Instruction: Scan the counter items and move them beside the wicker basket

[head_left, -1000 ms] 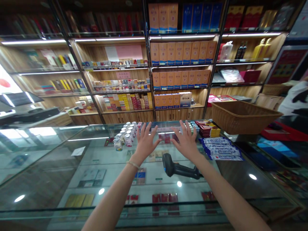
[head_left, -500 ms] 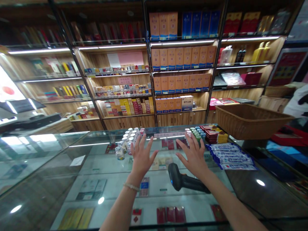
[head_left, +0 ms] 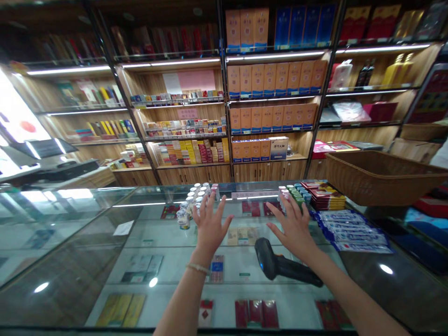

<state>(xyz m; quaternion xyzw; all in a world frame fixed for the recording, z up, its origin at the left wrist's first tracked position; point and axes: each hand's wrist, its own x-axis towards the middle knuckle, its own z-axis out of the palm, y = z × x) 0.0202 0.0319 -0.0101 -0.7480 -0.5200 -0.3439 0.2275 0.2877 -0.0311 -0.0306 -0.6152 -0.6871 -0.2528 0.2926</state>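
Note:
Over the glass display counter point(head_left: 168, 266), my left hand point(head_left: 210, 226) is spread and holds nothing. It is nearest a cluster of small white-capped bottles point(head_left: 183, 217), partly covering them. My right hand point(head_left: 292, 228) is likewise spread with nothing in it, in front of small containers with pink, green and blue tops point(head_left: 300, 192). Just below that hand lies a black barcode scanner point(head_left: 271, 261), its handle towards the right forearm. To the right of the hand are blue-and-white packets point(head_left: 353, 231) laid in a row, with stacked red-and-yellow packs point(head_left: 325, 193) behind them.
A brown woven basket point(head_left: 381, 179) stands at the counter's right. A paper slip point(head_left: 123, 228) lies on the left. Cigarette packs point(head_left: 255, 313) show beneath the glass. Behind the counter, wall shelves carry orange boxes point(head_left: 269, 79) and blue boxes point(head_left: 304, 28).
The whole scene has shifted slightly right in the picture as the head view turned a little left. Both hands stay spread above the counter; the objects there have not moved.

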